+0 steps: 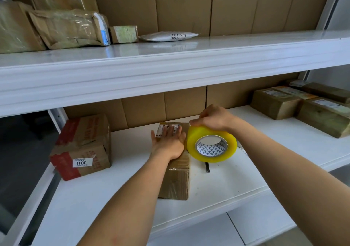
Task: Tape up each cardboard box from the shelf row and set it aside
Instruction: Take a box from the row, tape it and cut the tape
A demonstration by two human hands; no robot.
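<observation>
Head view: box (176, 177) under left hand (168, 143).

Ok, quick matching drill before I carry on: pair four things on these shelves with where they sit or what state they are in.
Things:
1. tape roll
2. box with the 3011 sticker
3. white mailer bag
4. left hand

Places or states:
A. lying on the upper shelf
B. flat, fingers straight, pressing on the top of the middle box
C. held from above by the right hand
D. standing at the left end of the lower shelf

Pairs: 1-C, 2-D, 3-A, 4-B
</observation>
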